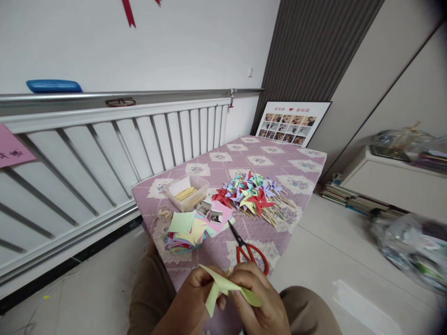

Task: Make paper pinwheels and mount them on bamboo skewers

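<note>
Both my hands are low in the head view, pinching one piece of folded pale yellow-green paper [223, 287] between them. My left hand [197, 293] grips its left side with curled fingers. My right hand [260, 298] grips the right side, fingers closed over a fold. Just beyond my right hand lie red-handled scissors [248, 249] on the purple quilted table [296, 160]. A stack of coloured paper squares [186, 230] lies ahead to the left.
A pile of finished paper pinwheels on sticks [254, 195] lies mid-table. A clear plastic box of sticks [186, 190] and a small box of pins [213, 215] stand near the squares. A white slatted rail [104, 153] runs along the left. A photo board [291, 123] leans at the back.
</note>
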Demonstrator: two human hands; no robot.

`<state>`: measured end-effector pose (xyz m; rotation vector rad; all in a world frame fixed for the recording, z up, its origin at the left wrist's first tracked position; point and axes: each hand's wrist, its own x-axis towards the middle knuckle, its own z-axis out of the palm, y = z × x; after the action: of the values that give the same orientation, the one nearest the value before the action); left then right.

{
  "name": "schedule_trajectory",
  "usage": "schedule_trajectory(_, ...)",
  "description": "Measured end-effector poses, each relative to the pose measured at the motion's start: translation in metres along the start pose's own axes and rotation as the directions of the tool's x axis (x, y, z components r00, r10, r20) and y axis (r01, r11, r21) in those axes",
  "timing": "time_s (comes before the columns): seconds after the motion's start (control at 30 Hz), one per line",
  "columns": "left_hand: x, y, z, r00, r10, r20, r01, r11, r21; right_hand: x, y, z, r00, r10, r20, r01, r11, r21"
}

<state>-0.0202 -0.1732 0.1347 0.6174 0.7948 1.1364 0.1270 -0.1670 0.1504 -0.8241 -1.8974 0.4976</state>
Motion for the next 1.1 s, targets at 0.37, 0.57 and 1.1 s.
schedule_trajectory(0.37, 0.002, -0.002, -0.011, 0.996, 0.074, -0.051, -0.061, 0.972, 0.226, 0.006, 0.001, 0.003, 0.988, 0.151, -0.04, -0.142, 0.976, 0.163)
schedule_trajectory(0.57, 0.002, 0.003, -0.006, 0.995, 0.086, -0.041, -0.071, 0.954, 0.292, -0.001, 0.008, 0.01, 0.956, 0.276, -0.101, -0.237, 0.926, 0.294)
schedule_trajectory(1.1, 0.012, -0.007, -0.009, 0.996, -0.031, -0.08, 0.053, 0.955, 0.291, 0.0, 0.022, 0.017, 0.753, 0.646, 0.124, -0.595, 0.589, 0.547)
